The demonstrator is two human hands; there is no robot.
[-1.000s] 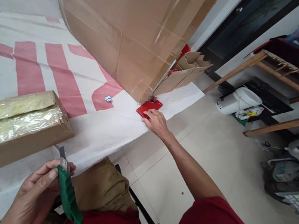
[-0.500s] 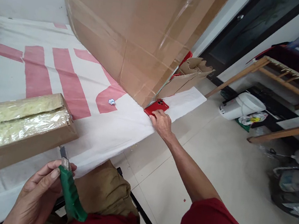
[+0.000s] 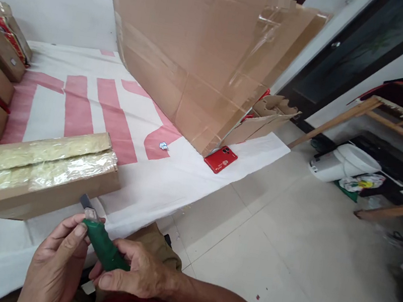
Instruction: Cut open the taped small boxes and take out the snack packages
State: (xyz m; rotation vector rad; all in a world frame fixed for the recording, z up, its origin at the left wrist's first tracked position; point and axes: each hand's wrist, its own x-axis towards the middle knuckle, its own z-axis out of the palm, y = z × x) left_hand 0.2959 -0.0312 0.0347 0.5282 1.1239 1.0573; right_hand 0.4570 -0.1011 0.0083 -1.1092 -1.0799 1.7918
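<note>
In the head view, the left hand (image 3: 55, 263) and the right hand (image 3: 138, 273) both gripped a green plastic box cutter with a short grey blade (image 3: 101, 247), low in the middle, just over the person's lap. Right beside it, on the white cloth with pink stripes (image 3: 78, 106), lay a long brown cardboard box of pale yellow stuff under clear wrap (image 3: 35, 173); its top looked open already, but the wrap looked uncut. A flat red phone (image 3: 220, 159) lay well apart, touching the foot of a big taped cardboard sheet (image 3: 200, 59).
</note>
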